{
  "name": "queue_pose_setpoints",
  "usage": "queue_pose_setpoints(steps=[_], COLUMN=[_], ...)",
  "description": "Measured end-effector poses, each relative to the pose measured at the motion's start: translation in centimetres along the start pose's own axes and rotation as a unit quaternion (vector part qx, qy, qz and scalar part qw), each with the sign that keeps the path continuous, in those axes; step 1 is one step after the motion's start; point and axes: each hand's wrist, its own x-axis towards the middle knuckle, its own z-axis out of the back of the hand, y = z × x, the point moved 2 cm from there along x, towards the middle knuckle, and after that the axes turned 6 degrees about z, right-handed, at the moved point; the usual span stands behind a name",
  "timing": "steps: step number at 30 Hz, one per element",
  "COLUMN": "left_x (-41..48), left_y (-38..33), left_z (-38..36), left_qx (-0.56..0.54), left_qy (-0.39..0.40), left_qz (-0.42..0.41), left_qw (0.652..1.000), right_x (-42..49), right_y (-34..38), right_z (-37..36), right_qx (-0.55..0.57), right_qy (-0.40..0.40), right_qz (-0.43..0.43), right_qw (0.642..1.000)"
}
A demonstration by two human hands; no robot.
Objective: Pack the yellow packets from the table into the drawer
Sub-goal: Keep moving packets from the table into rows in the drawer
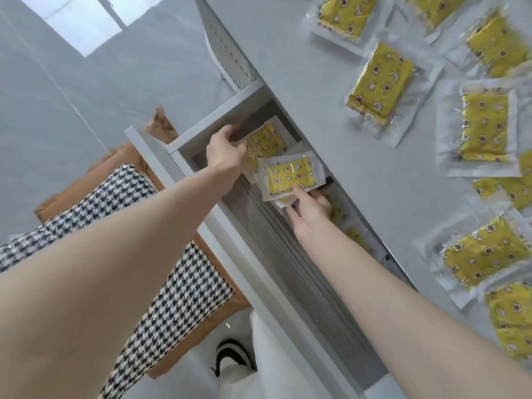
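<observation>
Packing drawer [216, 119]: right hand [311, 210] pinches yellow packet [290, 175] by clear border above far end; left hand [227, 148] grips second packet [267, 141] inside. Likely light, limp, slick film; sealed edge safest hold. Spare packets [377, 82] on table [331, 67].

No readable txt, nos., brand or label anywhere. Yellow packets [380, 79] on the tabletop [331, 125], right of the drawer [273, 254]: print is pics only, i.e. stars, crescent moons and small round brown shapes, w/ no letters legible. Clear wrap edges are blank. Same pattern on the far packet [266, 142] and the top packet [290, 175] inside the drawer; too blurred for any fine print. Houndstooth fabric [172, 283] left of the drawer: blk/wht weave only. Shoe [230, 358] below the drawer front: no mark readable.
</observation>
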Motion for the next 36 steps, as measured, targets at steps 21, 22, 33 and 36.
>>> queue_pose_setpoints(steps=[21,22,33,36], left_x=[-3.7,-3.5,-3.2,-3.3], left_y=[2.3,2.1,3.7,2.9], left_z=[-2.1,-1.9,-1.1,-1.5], left_qx=[-0.099,-0.103,-0.150,-0.164], left_qy=[0.105,0.102,0.116,0.136], left_qz=[0.188,0.179,0.281,0.269], left_qw=[0.971,0.973,0.941,0.939], right_x=[-0.7,-0.7,-1.2,-2.1], right_y=[1.5,1.7,1.6,0.3], right_z=[-1.9,-2.2,-0.8,0.7], right_qx=[-0.216,-0.220,-0.517,-0.713], right_qy=[0.180,0.198,0.164,0.214], right_qz=[0.079,0.078,0.313,0.440], right_qw=[0.956,0.952,0.780,0.503])
